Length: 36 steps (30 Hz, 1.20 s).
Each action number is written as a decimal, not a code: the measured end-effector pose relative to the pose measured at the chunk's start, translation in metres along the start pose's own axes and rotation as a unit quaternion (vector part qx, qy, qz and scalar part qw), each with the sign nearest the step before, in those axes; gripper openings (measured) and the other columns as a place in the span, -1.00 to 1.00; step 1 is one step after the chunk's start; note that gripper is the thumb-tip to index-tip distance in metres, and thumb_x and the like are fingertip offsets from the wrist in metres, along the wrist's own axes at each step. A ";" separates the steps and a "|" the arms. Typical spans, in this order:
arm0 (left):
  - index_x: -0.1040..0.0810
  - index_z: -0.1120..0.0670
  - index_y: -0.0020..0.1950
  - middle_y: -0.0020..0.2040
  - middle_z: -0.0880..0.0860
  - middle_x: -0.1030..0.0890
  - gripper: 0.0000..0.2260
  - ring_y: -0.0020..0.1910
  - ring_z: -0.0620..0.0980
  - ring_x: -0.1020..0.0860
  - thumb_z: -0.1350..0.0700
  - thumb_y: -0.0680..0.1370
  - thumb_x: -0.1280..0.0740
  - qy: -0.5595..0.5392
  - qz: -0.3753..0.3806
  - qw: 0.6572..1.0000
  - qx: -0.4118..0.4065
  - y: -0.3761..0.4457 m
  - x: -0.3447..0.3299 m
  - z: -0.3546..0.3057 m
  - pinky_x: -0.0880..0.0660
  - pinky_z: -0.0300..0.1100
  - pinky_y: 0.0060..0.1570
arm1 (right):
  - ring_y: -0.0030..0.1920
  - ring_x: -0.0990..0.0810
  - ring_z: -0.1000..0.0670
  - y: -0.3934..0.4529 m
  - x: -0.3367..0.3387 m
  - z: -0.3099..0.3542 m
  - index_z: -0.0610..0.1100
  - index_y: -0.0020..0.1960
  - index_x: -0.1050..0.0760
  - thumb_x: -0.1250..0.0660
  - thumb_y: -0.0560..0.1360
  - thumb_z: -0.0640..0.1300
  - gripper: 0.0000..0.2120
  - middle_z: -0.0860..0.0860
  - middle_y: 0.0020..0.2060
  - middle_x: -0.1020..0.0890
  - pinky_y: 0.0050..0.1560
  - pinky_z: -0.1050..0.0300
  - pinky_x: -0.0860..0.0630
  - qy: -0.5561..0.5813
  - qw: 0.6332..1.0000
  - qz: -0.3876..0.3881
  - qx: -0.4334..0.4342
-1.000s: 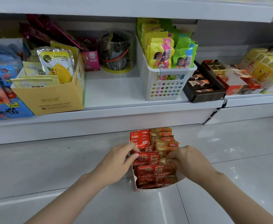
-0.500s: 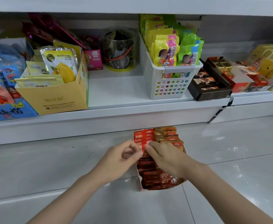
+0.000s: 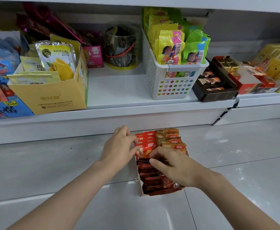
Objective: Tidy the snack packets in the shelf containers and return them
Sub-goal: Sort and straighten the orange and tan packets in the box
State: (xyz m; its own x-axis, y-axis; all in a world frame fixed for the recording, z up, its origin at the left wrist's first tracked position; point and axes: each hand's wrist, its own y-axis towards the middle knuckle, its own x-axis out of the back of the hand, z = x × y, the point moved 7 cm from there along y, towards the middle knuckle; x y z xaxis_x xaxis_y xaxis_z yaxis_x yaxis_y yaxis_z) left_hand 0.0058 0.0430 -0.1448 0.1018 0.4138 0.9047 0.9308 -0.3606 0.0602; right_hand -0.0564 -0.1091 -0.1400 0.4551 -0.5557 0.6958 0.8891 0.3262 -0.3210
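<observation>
Head view: snack box (image 3: 139, 185) sits on the floor tiles (image 3: 53, 163), just near of the shelf (image 3: 119, 90), pulled out of the bare gap between the yellow carton (image 3: 53, 97) and the white basket (image 3: 172, 83). Box holds red packets (image 3: 145, 138) in the far-left row, orange packets (image 3: 169, 136) far-right, darker red ones (image 3: 154, 181) packed toward the near end.

Left hand (image 3: 119, 146) is at the left side of the box, fingertips pinching the top edge of one tilted red packet (image 3: 145, 151). Right hand (image 3: 174, 166) lies over the middle of the box, fingers curled down into the packets; looks like it's gripping one or pressing the stack back, can't tell exactly which.

Step in hand, as a judgement: standing the tilted packet upright and lining it up with its row.

How to do it well:
- Right hand holds the near stack back to open a slot; left drops the packet in vertical, label facing the same way as its neighbours.
- Keep reds with reds, oranges with oranges.
- Don't lean on the thin cardboard wall; it'll likely bow.
- Once the rows are even, lift the box from both sides and slide it back into the gap.
</observation>
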 end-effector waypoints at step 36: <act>-0.49 0.08 0.25 0.01 0.08 -0.73 -0.69 0.00 0.05 -0.70 0.20 0.54 -0.44 -0.522 0.101 0.825 0.193 -0.014 0.012 -0.015 -0.62 0.09 0.09 | 0.01 -0.71 0.08 -0.002 0.008 -0.007 0.17 -0.01 -0.67 -0.23 0.50 0.24 -0.71 0.12 -0.01 -0.73 0.01 0.12 -0.61 0.341 0.934 -0.061 -0.088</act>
State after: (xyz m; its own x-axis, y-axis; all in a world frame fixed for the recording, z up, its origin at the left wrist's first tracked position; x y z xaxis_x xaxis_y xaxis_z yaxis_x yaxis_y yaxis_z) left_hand -0.0109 0.0404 -0.1284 0.3280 0.9446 0.0115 0.8796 -0.3010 -0.3685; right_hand -0.0546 -0.1193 -0.1384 0.2210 -0.9582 0.1815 0.9031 0.1308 -0.4091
